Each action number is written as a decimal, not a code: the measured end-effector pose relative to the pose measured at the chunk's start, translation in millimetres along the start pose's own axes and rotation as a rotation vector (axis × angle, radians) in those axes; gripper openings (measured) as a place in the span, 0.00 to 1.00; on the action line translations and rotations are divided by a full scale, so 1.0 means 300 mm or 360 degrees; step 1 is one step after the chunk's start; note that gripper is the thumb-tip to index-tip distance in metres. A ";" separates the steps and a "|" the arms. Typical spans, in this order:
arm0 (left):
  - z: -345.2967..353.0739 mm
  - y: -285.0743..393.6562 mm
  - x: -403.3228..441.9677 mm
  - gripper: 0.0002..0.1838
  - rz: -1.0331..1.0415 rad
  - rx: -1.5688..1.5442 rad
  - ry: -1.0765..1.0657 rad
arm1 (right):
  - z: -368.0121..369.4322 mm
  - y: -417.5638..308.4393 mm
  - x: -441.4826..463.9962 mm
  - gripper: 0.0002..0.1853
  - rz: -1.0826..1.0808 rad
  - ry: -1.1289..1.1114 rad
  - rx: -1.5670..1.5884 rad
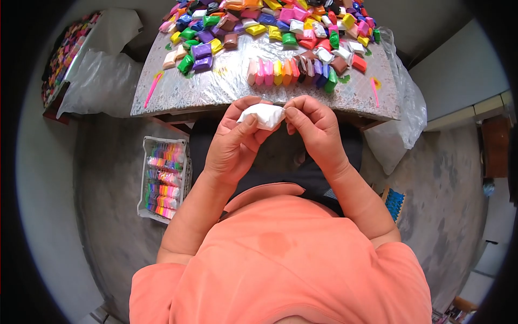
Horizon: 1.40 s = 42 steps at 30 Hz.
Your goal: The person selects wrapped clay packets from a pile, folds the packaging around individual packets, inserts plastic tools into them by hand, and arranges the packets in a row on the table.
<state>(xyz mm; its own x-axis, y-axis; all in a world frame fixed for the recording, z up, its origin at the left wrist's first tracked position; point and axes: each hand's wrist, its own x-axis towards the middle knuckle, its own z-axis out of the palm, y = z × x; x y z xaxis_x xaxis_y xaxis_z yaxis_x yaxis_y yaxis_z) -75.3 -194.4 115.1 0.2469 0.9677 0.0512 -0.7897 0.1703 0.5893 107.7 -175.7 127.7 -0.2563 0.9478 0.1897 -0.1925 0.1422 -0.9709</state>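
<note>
A small white wrapped packet (pixel 263 116) is held up in front of my body, just off the table's near edge. My left hand (pixel 237 135) grips it, the thumb on its face and the fingers behind. The fingers of my right hand (pixel 313 123) are closed in a pinch on the packet's right corner. Beyond my hands, a row of packets in many colours (pixel 291 72) stands side by side on the table (pixel 216 92). Behind the row lies a big heap of loose coloured packets (pixel 259 24).
Pink sticks lie at the table's left (pixel 153 89) and right (pixel 375 92). A white crate (pixel 143 183) of bagged coloured packets stands on the floor at left. Clear plastic bags hang at left (pixel 100 81) and right (pixel 396 113). A blue bristly item (pixel 395 204) is at lower right.
</note>
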 end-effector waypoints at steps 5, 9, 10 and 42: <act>0.016 -0.006 -0.008 0.18 0.0065 0.0130 0.0117 | 0.006 0.037 -0.003 0.06 0.0159 0.0162 0.0415; 0.033 0.005 -0.006 0.18 0.0242 0.0311 0.0181 | 0.008 -0.016 -0.036 0.07 -0.0095 0.0167 -0.0082; 0.038 0.005 -0.010 0.19 0.0274 0.0357 0.0188 | 0.016 -0.012 -0.039 0.08 -0.0194 0.0135 -0.0174; -0.049 0.037 -0.014 0.32 0.0299 0.0538 -0.0041 | 0.029 0.035 0.039 0.07 0.0152 -0.0173 0.0132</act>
<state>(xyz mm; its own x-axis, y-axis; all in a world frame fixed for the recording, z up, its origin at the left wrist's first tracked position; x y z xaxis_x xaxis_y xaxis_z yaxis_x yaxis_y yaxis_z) -93.2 -193.9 109.6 0.1333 0.9704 0.2012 -0.5937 -0.0843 0.8003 94.4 -165.5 121.2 -0.3770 0.9189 0.1163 -0.2390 0.0248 -0.9707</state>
